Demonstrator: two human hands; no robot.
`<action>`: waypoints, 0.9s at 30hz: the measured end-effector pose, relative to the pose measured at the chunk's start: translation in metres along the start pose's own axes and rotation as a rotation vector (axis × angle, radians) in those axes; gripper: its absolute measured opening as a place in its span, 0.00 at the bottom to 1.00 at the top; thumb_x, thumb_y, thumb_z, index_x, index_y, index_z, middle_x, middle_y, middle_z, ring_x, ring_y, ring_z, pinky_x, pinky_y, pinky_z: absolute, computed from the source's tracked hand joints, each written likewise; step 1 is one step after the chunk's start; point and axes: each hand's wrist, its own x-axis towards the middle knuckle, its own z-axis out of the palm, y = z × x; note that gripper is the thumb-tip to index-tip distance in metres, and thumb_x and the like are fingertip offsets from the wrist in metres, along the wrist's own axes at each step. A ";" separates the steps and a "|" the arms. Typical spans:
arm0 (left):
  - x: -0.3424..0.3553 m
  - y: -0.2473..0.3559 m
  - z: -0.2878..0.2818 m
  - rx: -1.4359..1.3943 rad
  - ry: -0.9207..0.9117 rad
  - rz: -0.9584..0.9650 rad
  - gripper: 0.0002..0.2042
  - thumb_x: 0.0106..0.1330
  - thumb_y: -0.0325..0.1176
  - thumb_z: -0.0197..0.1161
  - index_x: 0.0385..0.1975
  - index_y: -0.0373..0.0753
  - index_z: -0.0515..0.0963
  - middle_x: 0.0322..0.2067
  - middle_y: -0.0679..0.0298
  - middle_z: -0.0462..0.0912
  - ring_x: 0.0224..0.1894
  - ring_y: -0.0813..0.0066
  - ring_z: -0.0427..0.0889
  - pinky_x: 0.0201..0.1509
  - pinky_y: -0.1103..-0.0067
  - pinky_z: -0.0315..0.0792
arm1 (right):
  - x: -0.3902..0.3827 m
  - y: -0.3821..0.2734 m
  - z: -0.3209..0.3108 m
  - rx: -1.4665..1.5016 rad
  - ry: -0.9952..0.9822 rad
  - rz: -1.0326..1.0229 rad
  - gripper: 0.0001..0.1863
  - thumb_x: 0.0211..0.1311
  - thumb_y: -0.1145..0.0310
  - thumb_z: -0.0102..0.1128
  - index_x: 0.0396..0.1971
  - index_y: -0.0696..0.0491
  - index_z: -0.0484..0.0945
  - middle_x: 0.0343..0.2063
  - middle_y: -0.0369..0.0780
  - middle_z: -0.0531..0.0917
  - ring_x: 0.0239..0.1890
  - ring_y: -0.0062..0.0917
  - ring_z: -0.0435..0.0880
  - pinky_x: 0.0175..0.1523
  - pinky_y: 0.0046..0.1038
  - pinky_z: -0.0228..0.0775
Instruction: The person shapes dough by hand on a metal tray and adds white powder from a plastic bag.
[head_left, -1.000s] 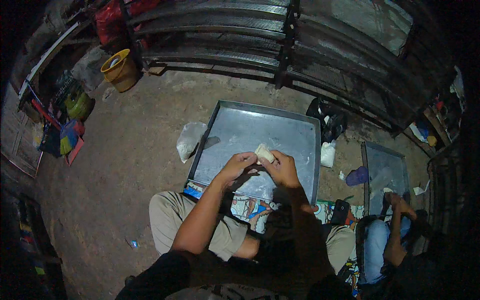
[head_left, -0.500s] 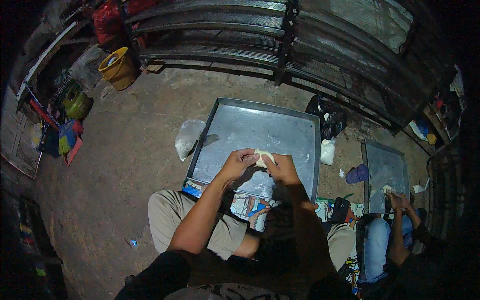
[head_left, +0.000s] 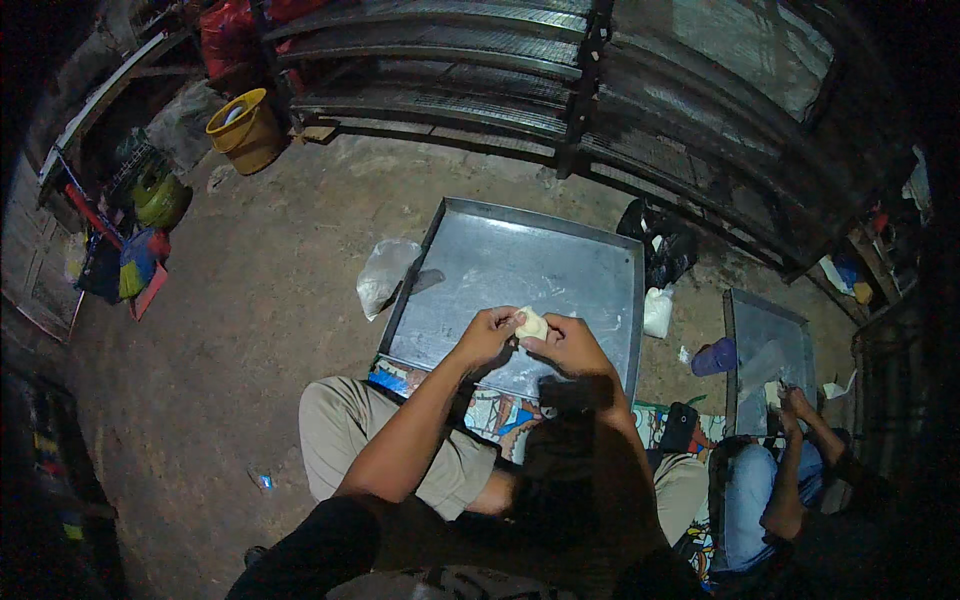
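Observation:
A small pale piece of dough (head_left: 533, 324) is held between my two hands, above the near half of a large metal tray (head_left: 480, 250). My left hand (head_left: 492, 333) pinches its left side with thumb and fingers. Closed on its right side is my right hand (head_left: 570, 342), the thumb lying along the lower edge. White floury smears mark the tray's bottom. Part of the dough is hidden behind my fingers.
Left of the tray lies a clear bag of white stuff (head_left: 388, 278); another white bag (head_left: 657, 312) and a black bag (head_left: 655, 240) lie right. A co-worker's hands (head_left: 795, 405) work over a second tray (head_left: 765, 325). A phone (head_left: 679, 427), purple cup (head_left: 713, 357) and yellow bucket (head_left: 245, 132) are around.
The dough has been turned in my hands and now looks rounder and more upright. My fingers have shifted around it. The co-worker's hands have also moved slightly, over their own tray.

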 end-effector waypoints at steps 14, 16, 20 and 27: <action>-0.003 -0.006 0.024 -0.434 0.042 -0.059 0.17 0.70 0.39 0.59 0.49 0.31 0.77 0.40 0.63 0.83 0.41 0.79 0.80 0.44 0.82 0.73 | 0.017 0.031 0.012 -0.168 0.214 -0.149 0.18 0.67 0.59 0.57 0.37 0.62 0.81 0.22 0.45 0.82 0.26 0.21 0.79 0.32 0.28 0.70; -0.001 -0.010 0.019 -0.340 0.099 -0.031 0.17 0.70 0.39 0.60 0.48 0.31 0.77 0.37 0.63 0.84 0.39 0.79 0.81 0.42 0.83 0.73 | 0.017 0.030 0.011 -0.101 0.141 -0.114 0.19 0.67 0.59 0.57 0.39 0.63 0.79 0.24 0.46 0.82 0.27 0.24 0.80 0.33 0.29 0.69; 0.002 -0.023 0.007 -0.332 0.205 -0.066 0.16 0.70 0.39 0.60 0.47 0.31 0.78 0.36 0.63 0.84 0.35 0.80 0.81 0.39 0.82 0.74 | 0.017 0.011 0.007 -0.274 0.014 -0.085 0.24 0.55 0.52 0.70 0.38 0.60 0.79 0.23 0.42 0.79 0.25 0.26 0.76 0.33 0.29 0.69; 0.005 -0.018 0.013 -0.275 -0.025 -0.101 0.18 0.72 0.40 0.57 0.48 0.30 0.77 0.38 0.62 0.83 0.38 0.79 0.79 0.43 0.81 0.72 | 0.003 -0.007 0.004 -0.253 0.113 -0.226 0.26 0.47 0.57 0.76 0.40 0.57 0.75 0.30 0.44 0.79 0.28 0.31 0.76 0.35 0.30 0.69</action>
